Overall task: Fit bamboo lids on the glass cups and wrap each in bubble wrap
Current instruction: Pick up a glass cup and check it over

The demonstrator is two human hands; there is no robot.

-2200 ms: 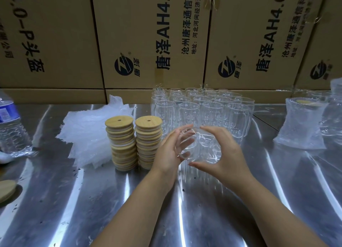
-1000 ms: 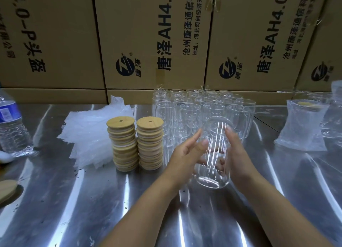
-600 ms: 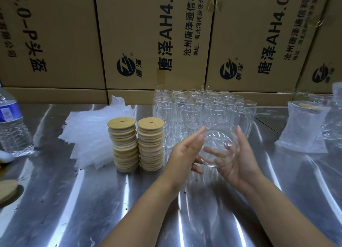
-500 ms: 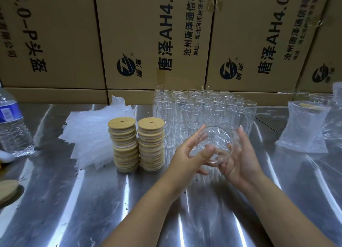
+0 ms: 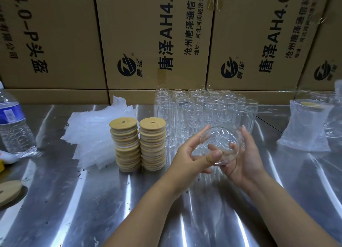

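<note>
I hold one clear glass cup [image 5: 221,135] above the metal table, tipped so its mouth faces me. My left hand [image 5: 192,156] grips its left side, thumb across the front. My right hand [image 5: 244,158] cradles its right side and bottom, fingers curled round it. Two stacks of round bamboo lids [image 5: 137,145] stand just left of my left hand. A pile of bubble wrap sheets [image 5: 94,135] lies left of the lids. Several empty glass cups [image 5: 196,108] stand in rows behind my hands. A wrapped cup [image 5: 307,128] stands at the right.
Cardboard boxes [image 5: 157,37] wall off the back of the steel table [image 5: 92,209]. A water bottle [image 5: 13,124] stands at the left edge. A loose bamboo lid [image 5: 8,191] lies near the front left. More wrapped glassware [image 5: 335,121] sits at the far right.
The cup went from lying sideways between my hands, to upright, then tipped with its mouth toward me. My left thumb has moved across its front.
</note>
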